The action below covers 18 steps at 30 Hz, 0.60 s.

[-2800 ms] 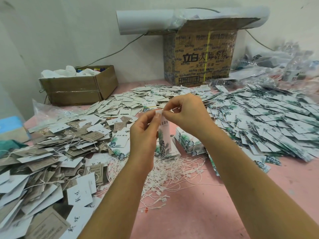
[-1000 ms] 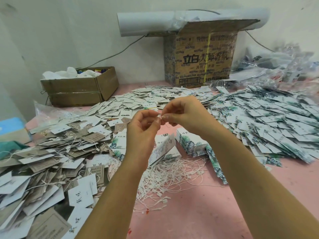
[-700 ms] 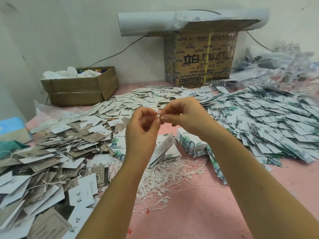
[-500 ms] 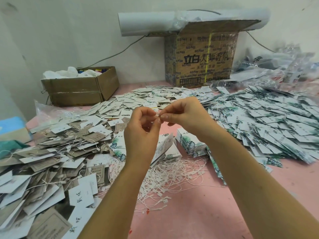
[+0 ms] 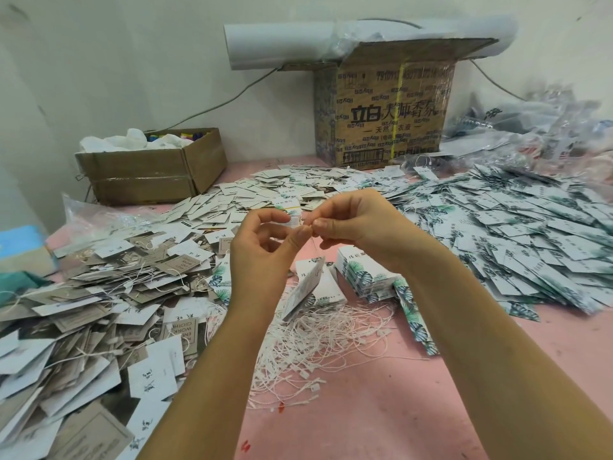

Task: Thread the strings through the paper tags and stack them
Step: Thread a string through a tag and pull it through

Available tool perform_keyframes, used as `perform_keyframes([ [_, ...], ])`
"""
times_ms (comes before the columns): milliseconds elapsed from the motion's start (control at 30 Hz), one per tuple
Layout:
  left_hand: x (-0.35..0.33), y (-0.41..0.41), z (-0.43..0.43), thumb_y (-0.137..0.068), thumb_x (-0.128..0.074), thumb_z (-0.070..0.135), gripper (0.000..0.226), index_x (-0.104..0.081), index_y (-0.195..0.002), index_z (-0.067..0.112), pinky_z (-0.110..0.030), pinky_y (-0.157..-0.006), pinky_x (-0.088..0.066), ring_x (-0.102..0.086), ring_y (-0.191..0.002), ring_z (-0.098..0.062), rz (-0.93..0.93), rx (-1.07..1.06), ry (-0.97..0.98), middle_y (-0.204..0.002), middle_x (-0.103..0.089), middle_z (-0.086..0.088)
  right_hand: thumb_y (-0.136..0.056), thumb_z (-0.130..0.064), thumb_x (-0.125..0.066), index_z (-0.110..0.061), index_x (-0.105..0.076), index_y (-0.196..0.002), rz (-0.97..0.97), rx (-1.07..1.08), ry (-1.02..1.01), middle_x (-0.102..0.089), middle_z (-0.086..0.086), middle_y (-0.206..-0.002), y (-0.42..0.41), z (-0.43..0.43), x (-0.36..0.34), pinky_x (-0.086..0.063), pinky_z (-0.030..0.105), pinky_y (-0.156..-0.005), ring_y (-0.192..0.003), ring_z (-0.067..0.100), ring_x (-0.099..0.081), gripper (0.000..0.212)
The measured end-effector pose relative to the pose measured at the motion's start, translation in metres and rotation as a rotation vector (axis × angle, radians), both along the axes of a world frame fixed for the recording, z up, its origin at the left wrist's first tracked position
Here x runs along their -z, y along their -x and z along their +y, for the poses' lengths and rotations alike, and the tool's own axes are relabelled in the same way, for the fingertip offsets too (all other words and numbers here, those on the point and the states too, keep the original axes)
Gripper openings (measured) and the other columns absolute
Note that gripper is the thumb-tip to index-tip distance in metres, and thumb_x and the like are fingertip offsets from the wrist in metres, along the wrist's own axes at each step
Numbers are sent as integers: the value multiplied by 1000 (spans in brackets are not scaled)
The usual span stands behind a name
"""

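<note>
Pink table (image 5: 381,410) is carpeted: loose heap of glossy white leaf-print paper tags (image 5: 530,234) on the right, pile of matte grey-and-white card tags (image 5: 83,310), already strung, on the left, tangle of thin white strings (image 5: 325,340) with small plastic locks in the centre. Squared-up stack of leaf-print tags (image 5: 365,277) sits just right of the tangle. My left hand (image 5: 262,257) and right hand (image 5: 358,227) are raised above it, each pinching one end of a fine white string (image 5: 315,247) between thumb and forefinger, tips touching. A white leaf-print tag (image 5: 305,287) hangs tilted on that string, over the tangle. Reads as the lock-closing step: line the end up with the socket, push straight, tug-test. String is limp, so grip close to the ends; keep the loop untwisted so the stiff card lies flat. Lock itself is hidden by my fingertips. After that, onto the stack, edges aligned.
</note>
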<state>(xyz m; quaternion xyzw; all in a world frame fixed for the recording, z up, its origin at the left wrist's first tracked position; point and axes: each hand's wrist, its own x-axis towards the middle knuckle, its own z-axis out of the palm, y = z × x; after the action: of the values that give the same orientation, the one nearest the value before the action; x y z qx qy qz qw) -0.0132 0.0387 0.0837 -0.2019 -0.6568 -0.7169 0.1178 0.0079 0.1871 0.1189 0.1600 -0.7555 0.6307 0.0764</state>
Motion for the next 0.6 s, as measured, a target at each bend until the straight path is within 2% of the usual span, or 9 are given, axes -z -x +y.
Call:
perform_keyframes([
  [167, 1, 0, 0, -58, -71, 40, 33, -55, -84, 26, -11, -42, -41, -51, -52, 3, -3, 23, 24, -70, -61, 4, -76, 5, -64, -18, -70, -69, 28, -4, -42, -69, -7, -61, -2, 1, -2, -50, 16, -57, -59, 2, -63, 24],
  [367, 6, 2, 3, -55, -69, 45, 38, -56, -83, 24, -14, -41, -40, -52, -51, 0, -5, 40, 16, -62, -61, 8, -75, 3, -66, -20, -70, -67, 43, 24, -66, -69, -6, -60, -1, -1, -2, -51, 16, -57, -57, 2, -62, 24],
  [467, 8, 4, 4, -57, -68, 46, 36, -55, -84, 25, -16, -43, -40, -51, -51, -2, -9, 23, 17, -69, -62, 1, -80, 4, -63, -16, -67, -70, 44, 66, -102, -67, -9, -58, 0, -3, -2, -50, 17, -56, -56, 2, -60, 22],
  [533, 11, 4, 7, -63, -62, 53, 37, -53, -88, 27, -21, -49, -40, -51, -54, -6, -5, 17, 58, -76, -64, -3, -87, 2, -57, -14, -63, -72, 31, 87, -129, -62, -10, -55, 1, -8, -1, -49, 19, -55, -54, 5, -57, 22],
  [600, 16, 3, 10, -70, -46, 64, 47, -46, -99, 28, -26, -58, -42, -53, -60, -4, 24, 43, 130, -84, -64, -2, -92, 1, -50, -12, -57, -73, 8, 91, -142, -56, -7, -52, 3, -15, 0, -48, 18, -51, -48, 4, -52, 24],
])
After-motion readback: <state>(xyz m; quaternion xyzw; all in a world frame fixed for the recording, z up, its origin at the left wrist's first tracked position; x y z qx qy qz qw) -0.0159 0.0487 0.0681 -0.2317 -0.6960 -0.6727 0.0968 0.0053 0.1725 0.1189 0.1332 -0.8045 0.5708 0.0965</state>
